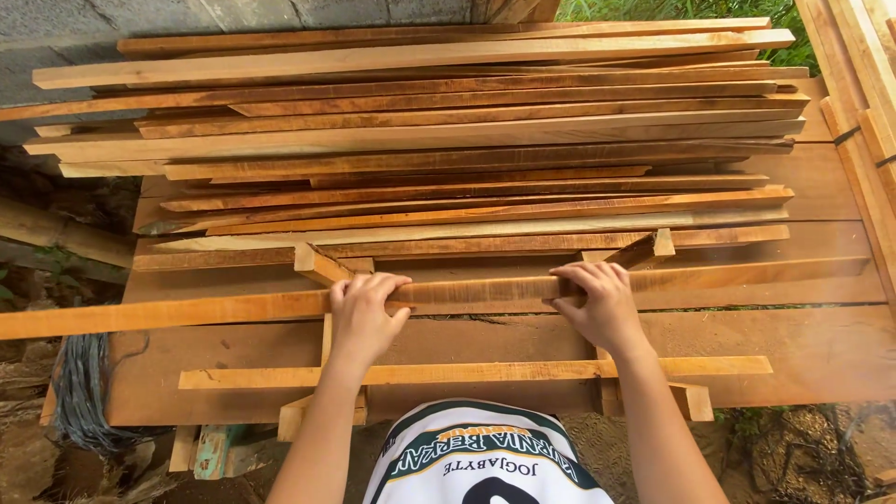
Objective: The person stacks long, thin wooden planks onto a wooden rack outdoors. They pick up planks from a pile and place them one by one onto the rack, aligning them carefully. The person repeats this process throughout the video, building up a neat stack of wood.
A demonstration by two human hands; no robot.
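Note:
A long, narrow wooden strip [187,312] lies crosswise over the wooden work surface [821,355], running from the far left edge towards the right. My left hand [364,313] grips it near the middle, fingers curled over its far edge. My right hand [602,303] grips the same strip further right, fingers wrapped over the top. Just behind the strip, two short angled wood pieces [322,264] stick up. Another thin slat [467,372] lies parallel, closer to me, under my forearms.
A large stack of long wooden slats [448,140] fills the far half of the surface. More planks [863,84] lean at the right edge. A bundle of grey cord [79,392] hangs at the lower left. Greenery shows at the top right.

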